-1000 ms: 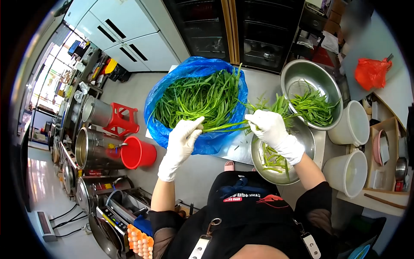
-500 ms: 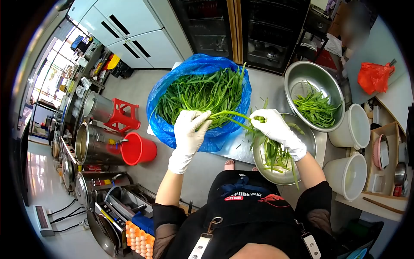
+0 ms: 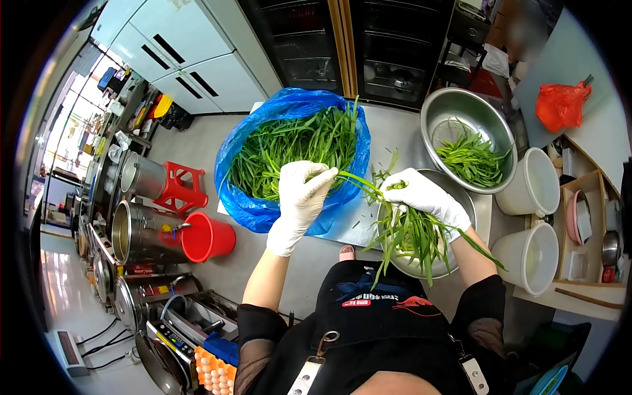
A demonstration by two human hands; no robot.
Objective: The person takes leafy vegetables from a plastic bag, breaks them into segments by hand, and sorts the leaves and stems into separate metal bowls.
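My left hand, in a white glove, pinches the end of a long green stem between thumb and fingertips. My right hand, gloved too, grips a bunch of water spinach whose leaves hang down and fan out past the wrist. Below it is a steel bowl, partly hidden by hand and leaves. Beside my left hand, a blue plastic bag stands open, full of long leafy greens. A second, larger steel bowl at the upper right holds a pile of cut green stems.
The bag and bowls are on a low metal table. Two white buckets stand at the right. To the left are a red bucket, a red stool and steel pots. An egg tray lies lower left.
The bunch in my right hand now hangs fuller, with leaves spread wider over the lower bowl. My left hand has moved slightly right, closer to my right hand. The whole view has shifted a little.
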